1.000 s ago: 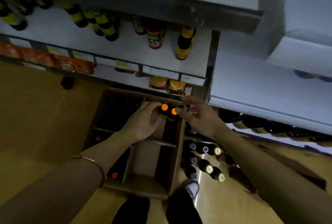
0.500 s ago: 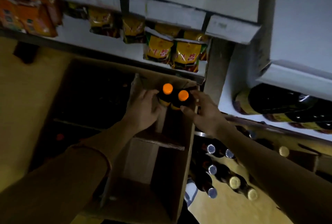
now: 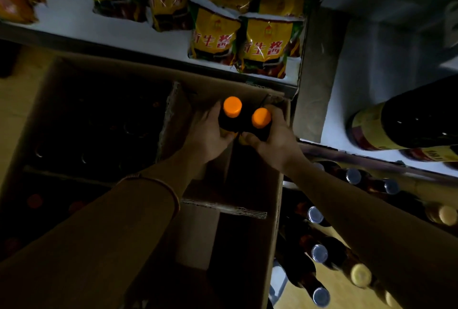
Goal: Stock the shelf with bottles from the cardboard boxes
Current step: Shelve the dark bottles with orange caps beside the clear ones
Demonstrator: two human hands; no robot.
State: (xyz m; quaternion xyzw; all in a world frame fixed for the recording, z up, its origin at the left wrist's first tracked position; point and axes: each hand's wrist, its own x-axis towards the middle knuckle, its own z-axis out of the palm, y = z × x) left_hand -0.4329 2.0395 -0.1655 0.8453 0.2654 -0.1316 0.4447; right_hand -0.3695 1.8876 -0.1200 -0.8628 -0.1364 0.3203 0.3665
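Two dark bottles with orange caps, one (image 3: pixel 232 107) beside the other (image 3: pixel 261 118), stand touching at the far right corner of the open cardboard box (image 3: pixel 271 222). The left hand (image 3: pixel 207 138) has its fingers wrapped round the left bottle, the right hand (image 3: pixel 273 143) round the right one. Beyond the box, yellow sauce pouches (image 3: pixel 266 43) fill the low shelf (image 3: pixel 104 33); more capped bottles (image 3: pixel 319 253) lie right of the box

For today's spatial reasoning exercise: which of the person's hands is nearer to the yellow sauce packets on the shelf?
Right. The right hand grips a bottle just below the yellow sauce packets; the left hand holds the other bottle further left of them.
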